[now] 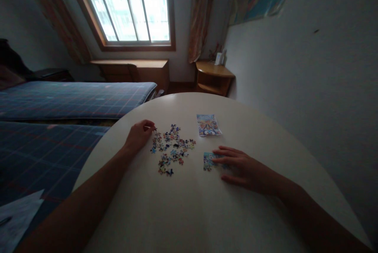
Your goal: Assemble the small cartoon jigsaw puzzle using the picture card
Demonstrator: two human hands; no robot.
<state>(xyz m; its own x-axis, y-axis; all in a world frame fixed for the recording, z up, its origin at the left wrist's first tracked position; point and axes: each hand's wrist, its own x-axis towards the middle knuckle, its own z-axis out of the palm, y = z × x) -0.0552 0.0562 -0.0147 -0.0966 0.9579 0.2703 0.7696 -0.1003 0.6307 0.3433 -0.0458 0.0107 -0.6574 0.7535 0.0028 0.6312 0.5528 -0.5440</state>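
Observation:
My left hand point(139, 134) is at the left edge of a loose heap of jigsaw puzzle pieces point(174, 146), thumb and forefinger pinched together. A small dark puzzle piece point(155, 129) shows at those fingertips. To the right of the heap lies a joined, mostly blue section of puzzle point(208, 160). My right hand point(238, 166) rests over that section with its fingers spread, covering its right part. Beyond it, a printed picture sheet point(208, 125) with a colourful cartoon design lies on the table.
All of this lies on a round, pale table point(177, 213). A bed with a blue plaid mattress point(71, 97) stands to the left, with papers point(22, 217) on its near part. A white wall point(319, 87) runs along the right; a corner shelf point(214, 69) stands beyond the table.

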